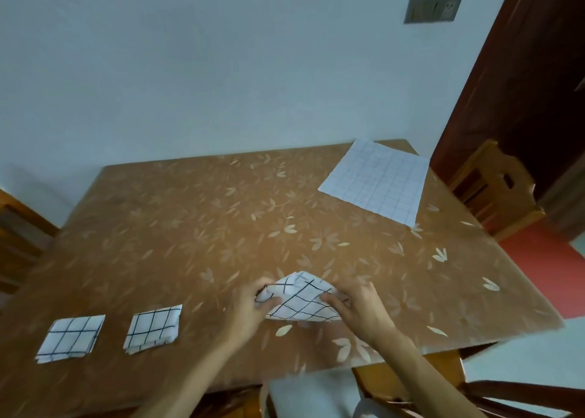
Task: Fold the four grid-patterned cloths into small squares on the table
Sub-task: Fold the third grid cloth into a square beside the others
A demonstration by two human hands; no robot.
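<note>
Hidden: cloth [302, 300] ends, covered by left hand [250, 310] and right hand [357, 307]; layer count not discernible. Cut off: chair [19, 243], at left edge. Blurred: wall plate [432, 9], details unreadable.

No word, number or brand can be read anywhere. The flat cloth [376, 182] at the worktop's [190, 228] far right corner, the left folded square [71, 338] and right folded square [154, 328] by its front left edge, and the half-folded cloth [304, 297] near the front edge bear only ruled grid lines. The grey wall plate [432, 9] may carry small marks, but it is too blurred to tell.
</note>
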